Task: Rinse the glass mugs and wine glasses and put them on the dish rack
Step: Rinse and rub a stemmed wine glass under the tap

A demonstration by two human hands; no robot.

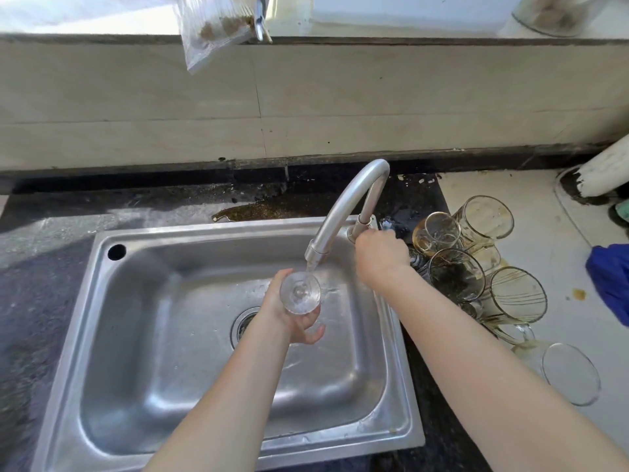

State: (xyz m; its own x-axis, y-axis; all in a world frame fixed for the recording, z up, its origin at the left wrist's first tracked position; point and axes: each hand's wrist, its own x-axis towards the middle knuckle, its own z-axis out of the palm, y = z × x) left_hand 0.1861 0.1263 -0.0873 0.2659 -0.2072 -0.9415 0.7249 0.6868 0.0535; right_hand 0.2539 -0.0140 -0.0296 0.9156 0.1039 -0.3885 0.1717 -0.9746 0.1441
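Head view: my left hand (pixel 287 320) curls round a clear glass (pixel 300 292) under the curved steel tap (pixel 340 206); right hand (pixel 379 257) grips its base.

The sink (pixel 102 335) and the faucet (pixel 343 202) are shiny silver-grey. The wine glass (pixel 300 292) is clear. The glass mugs (pixel 456 274) are clear with brown and yellow stains, and one has thin brown stripes. The bench (pixel 41 267) is black with tiny pale specks, and cream on the right. The puddle (pixel 258 211) is brown. The cloth (pixel 612 281) is bright blue. The wall tiles (pixel 136 97) are beige.
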